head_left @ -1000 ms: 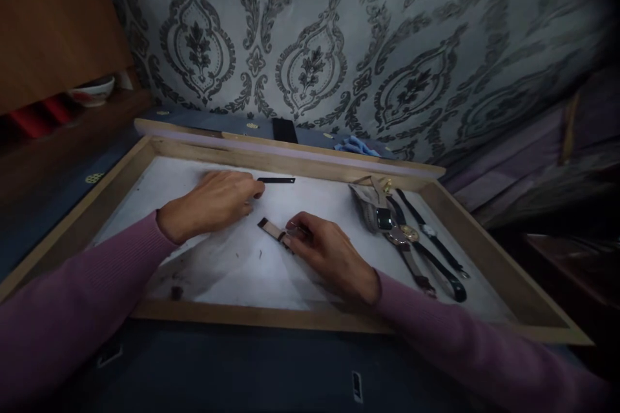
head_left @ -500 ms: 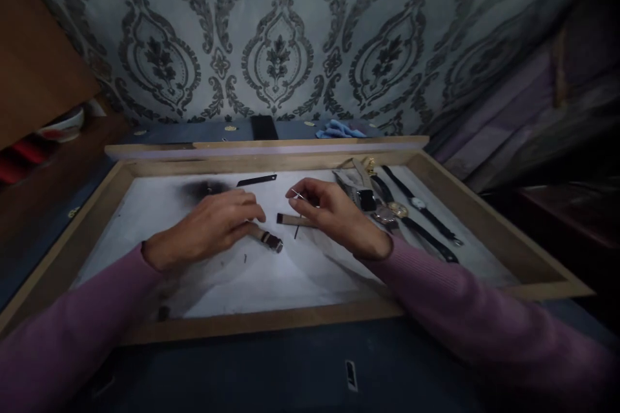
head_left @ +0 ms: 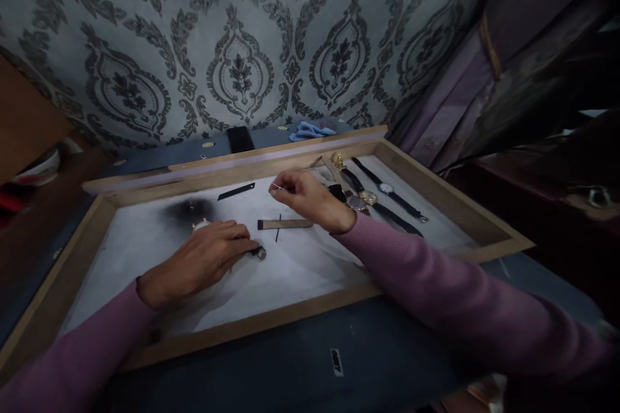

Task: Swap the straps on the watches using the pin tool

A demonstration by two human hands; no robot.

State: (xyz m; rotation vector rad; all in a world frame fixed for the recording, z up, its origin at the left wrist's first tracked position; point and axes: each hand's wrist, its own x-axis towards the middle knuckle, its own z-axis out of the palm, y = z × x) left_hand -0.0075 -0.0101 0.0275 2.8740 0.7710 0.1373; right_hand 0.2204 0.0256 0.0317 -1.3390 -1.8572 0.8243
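Clock set on the loose strap piece [head_left: 290, 224], 12 = wall side. Main chg vs ½ sec ago: R hand [head_left: 312, 197] has come up off that piece, now at approx 12–1 o'c, w/ fingertips pinching a thin shiny sliver [head_left: 276, 186]; pin or tool, can't tell. The strap piece's far end ran under R hand then; now more of it shows, flat on the white sheet [head_left: 314, 271], dark tip toward 9. A thin dark rod [head_left: 278, 234] crosses it, as it did prev; over or under, can't tell.

L hand [head_left: 206, 255], approx 8 o'c, has closed further over the buckled strap [head_left: 259, 251]: the tan length seen ½ sec ago is covered, only the buckle end pokes out toward 3. A bit of pale watch case [head_left: 199, 224] now shows past the knuckles, approx 9 o'c; joined to that strap or not, can't tell.

Upshot, as I judge it: strap piece is out of the fingers, so work in hand = sliver in R, buckled strap in L, the two well apart.

Black strip [head_left: 236, 191] lies at 10 o'c, other watches [head_left: 369, 197] btwn 2 & 3; both unmoved in the tray [head_left: 271, 319]. View itself has swung, so shifts are judged against the tray.
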